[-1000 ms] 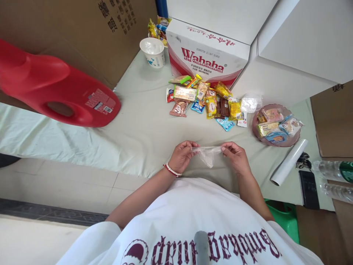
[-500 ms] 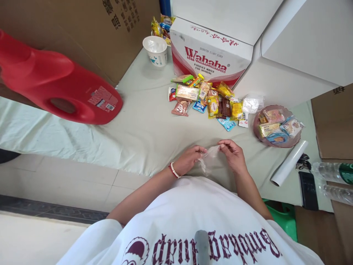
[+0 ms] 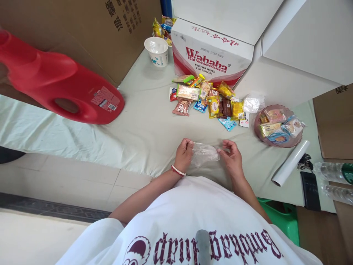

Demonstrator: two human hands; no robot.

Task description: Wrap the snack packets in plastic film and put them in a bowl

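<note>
A thin clear plastic bag is stretched out flat in front of my shirt, above the cloth. My left hand is closed on the bag's left edge, thumb pressed against the fingers. At the other edge is my right hand, its thumb touching the plastic while the fingers stand apart from the thumb. Beyond the hands lies a loose pile of small wrapped snacks, with a folded bundle of clear bags at its right end. A pink glass bowl to the right holds several more wrapped snacks.
Behind the snacks stands a Wahaba-style carton marked Wahaha. A paper cup is at its left. A big red jug lies left. On the right are a white roll, keys, a phone and plastic bottles.
The bag was bunched between both hands and is now spread flatter. My left hand has turned upward and moved slightly left along it; the right thumb and fingers have come apart.
</note>
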